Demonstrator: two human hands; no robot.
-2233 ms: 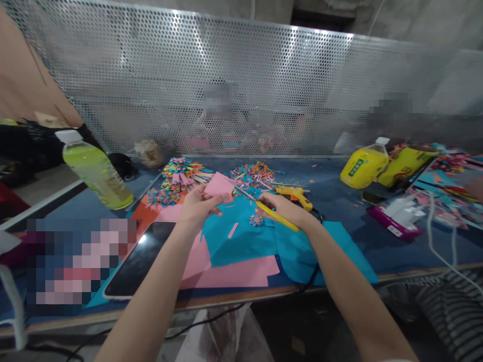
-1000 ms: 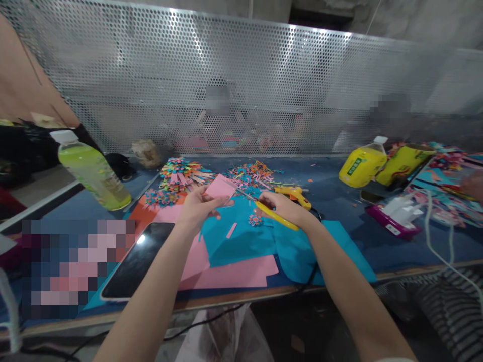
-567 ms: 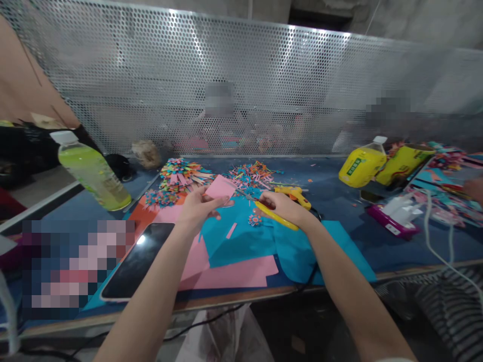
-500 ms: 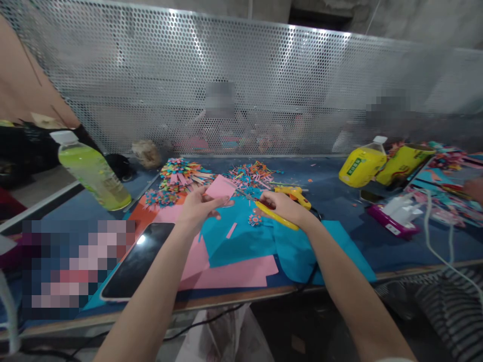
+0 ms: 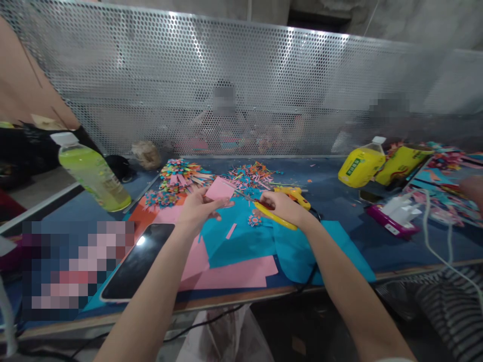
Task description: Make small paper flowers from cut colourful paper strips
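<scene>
My left hand (image 5: 200, 205) pinches a small piece of pink paper (image 5: 219, 189) between thumb and fingers, above the blue sheets. In my right hand (image 5: 279, 203) is a pair of scissors with yellow handles (image 5: 277, 217); its blades point left to the pink paper's right edge. Whether the blades are parted is too small to tell. Below the hands lie blue sheets (image 5: 241, 246), a narrow pink strip (image 5: 231, 231) and a small curled-paper flower (image 5: 254, 219). A yellow glue gun (image 5: 292, 196) rests just behind my right hand.
Heaps of coloured paper strips (image 5: 184, 173) and scraps (image 5: 251, 176) lie toward the perforated metal panel (image 5: 245, 65). A tablet (image 5: 139, 261) is at left, near a green drink bottle (image 5: 94, 173). At right are a yellow bottle (image 5: 360, 166) and a purple power strip (image 5: 392, 221) with cables.
Both hands hold nearly the same place. The pink paper and the scissors have shifted only very slightly.
</scene>
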